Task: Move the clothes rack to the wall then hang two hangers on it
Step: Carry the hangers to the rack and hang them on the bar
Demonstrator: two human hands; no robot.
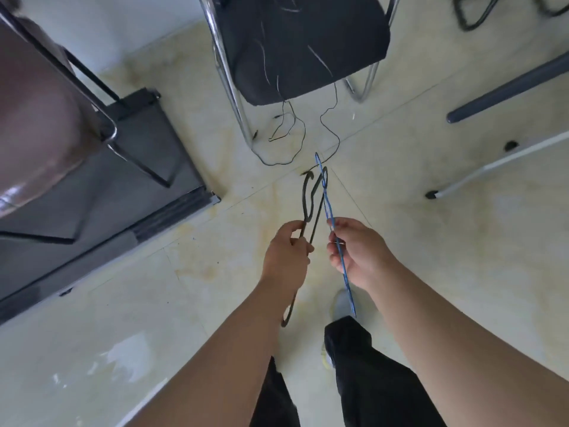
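My left hand point(286, 251) grips a black hanger point(309, 198), seen edge-on, its hook end pointing away from me. A thin blue hanger point(326, 198) is pinched in my right hand point(357, 251) and runs from above the fingers down past the wrist. The two hangers touch or cross near their far ends above the tiled floor. At the upper right, a grey bar point(508, 87) and a white tube with a black foot point(480, 174) may belong to the clothes rack; I cannot tell for sure.
A black chair with chrome legs point(295, 47) stands straight ahead, loose thin cables point(286, 134) trailing from it on the floor. A dark flat cabinet or stand point(123, 167) and a brown chair point(37, 118) fill the left side. My legs and a shoe point(341, 306) are below.
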